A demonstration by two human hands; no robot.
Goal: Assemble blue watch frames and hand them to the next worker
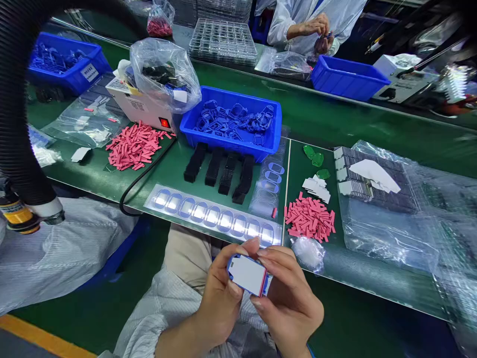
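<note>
Between my two hands, above my lap at the bench's front edge, is a small blue plastic frame [230,269] with a flat white panel [246,274] in it. A pink strip [263,282] lies along the panel's right end. My left hand [223,293] is closed on the frame's left side, thumb below and fingers above. On the right side, my right hand [288,293] grips the same frame, its fingertips close to the pink strip. The frame's underside is hidden. A clear sheet of oval films [213,217] lies on the bench just beyond my hands.
A blue bin [231,144] holds several blue frames, with black stacks [219,171] before it. Pink strips lie in a right pile [310,219] and a left pile [136,145]. Bagged panels [376,181] lie right. A black hose [15,114] hangs left. A co-worker's hands [316,30] are opposite.
</note>
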